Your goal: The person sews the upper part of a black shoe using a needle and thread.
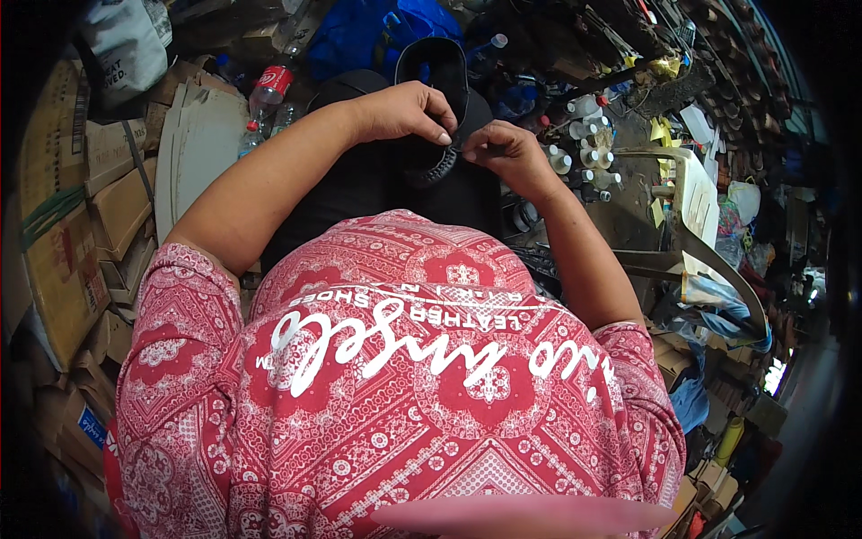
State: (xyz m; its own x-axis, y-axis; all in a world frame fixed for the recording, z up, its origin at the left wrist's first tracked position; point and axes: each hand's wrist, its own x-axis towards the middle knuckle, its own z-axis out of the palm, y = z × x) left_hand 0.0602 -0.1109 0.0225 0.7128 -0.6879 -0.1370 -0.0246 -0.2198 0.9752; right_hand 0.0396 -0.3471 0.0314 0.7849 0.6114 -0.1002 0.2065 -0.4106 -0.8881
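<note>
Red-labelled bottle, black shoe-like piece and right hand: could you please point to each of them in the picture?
Red-labelled bottle (273, 81): head view, on its red label.
Black shoe-like piece (431, 61): head view, on its end farther from the wearer.
Right hand (510, 149): head view, on the middle of the hand.

"What's around the shoe (432, 65) on my feed?"

"I see it above the lap (355, 184), left hand (404, 110) across it, right hand (507, 151) at its right edge, a bag (364, 34) beyond."

"And the sides?"

"On my right, bottles (589, 158), then a chair (699, 196); on my left, other bottles (269, 87), then cardboard (121, 211) farther out."
</note>
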